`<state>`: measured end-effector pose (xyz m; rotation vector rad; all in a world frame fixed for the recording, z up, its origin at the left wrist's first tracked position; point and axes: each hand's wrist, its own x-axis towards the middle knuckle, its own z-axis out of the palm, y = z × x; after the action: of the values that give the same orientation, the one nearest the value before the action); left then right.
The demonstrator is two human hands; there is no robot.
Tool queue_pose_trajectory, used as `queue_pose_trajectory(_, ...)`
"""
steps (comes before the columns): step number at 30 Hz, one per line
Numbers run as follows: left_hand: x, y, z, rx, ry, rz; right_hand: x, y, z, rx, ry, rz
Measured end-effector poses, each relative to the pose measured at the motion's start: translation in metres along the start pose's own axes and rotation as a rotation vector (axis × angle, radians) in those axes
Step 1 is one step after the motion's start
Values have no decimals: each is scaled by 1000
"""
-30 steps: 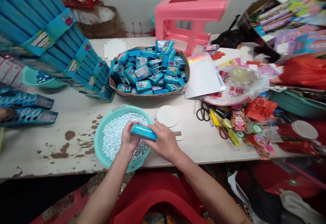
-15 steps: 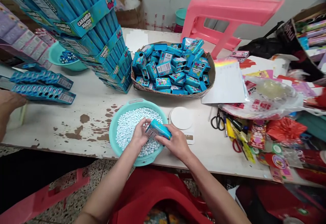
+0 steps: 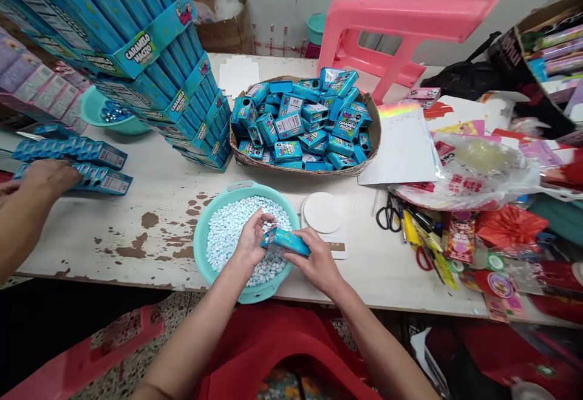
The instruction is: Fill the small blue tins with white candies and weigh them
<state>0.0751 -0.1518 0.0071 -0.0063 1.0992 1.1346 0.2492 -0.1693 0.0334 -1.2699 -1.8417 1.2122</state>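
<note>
My right hand (image 3: 319, 260) grips a small blue candy box (image 3: 286, 241) from its right side, holding it tilted above a turquoise basin (image 3: 200, 230). White and pale blue candies (image 3: 232, 224) fill the basin. At the left end of the box, my left hand (image 3: 252, 236) is cupped, its fingers curled around a few candies that show only in part. Behind the basin, a cut-down cardboard box (image 3: 300, 169) is heaped with blue candy boxes (image 3: 291, 125).
A white scale (image 3: 324, 213) stands right of the basin. Trays of blue boxes (image 3: 155, 54) are stacked tall at the left. Another person's hand (image 3: 50, 178) is over rows of boxes (image 3: 104, 178). Scissors (image 3: 388, 213), papers and a pink stool (image 3: 401, 17) are on the right.
The candy box has turned and tipped lower in my right hand, with my left hand still at its end. The other person's hand has reached rightward over the rows of boxes.
</note>
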Motion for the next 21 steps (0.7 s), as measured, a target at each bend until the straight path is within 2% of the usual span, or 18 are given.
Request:
queue_pose_trajectory(3, 5, -4, 0, -84, 11, -47, 1, -3, -1, -113, -4, -39)
queue_pose_trajectory(7, 7, -11, 2, -85, 56, -25, -2, 5, -1, -184, 20, 7)
queue_pose_trajectory(10, 7, -15, 4, -94, 96, -63, -2, 12, -4, -164, -9, 35)
queue_pose_trajectory(14, 4, -17, 6, -136, 61, -41, -1, 18, -12, 36, -21, 94)
queue_pose_trajectory(18, -3, -12, 9, -134, 9, 64, -6, 30, -19, 422, 24, 159)
queue_pose_trajectory(20, -5, -8, 5, -3, 13, 148, -10, 39, -25, 598, 72, 188)
queue_pose_trajectory(21, -5, -7, 2, 134, 37, 206, -11, 45, -30, 639, 96, 211)
